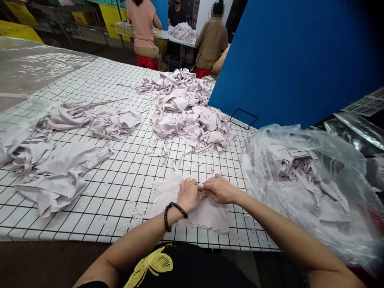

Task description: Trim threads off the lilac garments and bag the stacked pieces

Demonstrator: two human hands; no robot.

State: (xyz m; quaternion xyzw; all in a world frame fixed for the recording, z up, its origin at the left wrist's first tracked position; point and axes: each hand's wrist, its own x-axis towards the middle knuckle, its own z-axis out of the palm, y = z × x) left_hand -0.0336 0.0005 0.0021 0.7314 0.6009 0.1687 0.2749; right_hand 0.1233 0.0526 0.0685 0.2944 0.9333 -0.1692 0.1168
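A pale pinkish-grey fabric piece (pixel 210 218) lies flat near the table's front edge, its lower border wavy. My left hand (pixel 190 196), with a dark beaded bracelet at the wrist, rests on it, fingers bent in a pinch. Close beside it, my right hand (pixel 219 189) also pinches at the upper part of the fabric. The fingertips of both hands nearly meet, and the bit of cloth between them is mostly hidden. Small pale scraps (pixel 139 212) are scattered left of the fabric.
A heap of similar fabric (pixel 192 116) lies beyond my hands, and more crumpled pieces (pixel 60 156) lie left. At right, a clear plastic bag (pixel 270 160) holds stacked cloth. A blue panel (pixel 279 60) rises behind it. Several people work at a far table (pixel 180 41).
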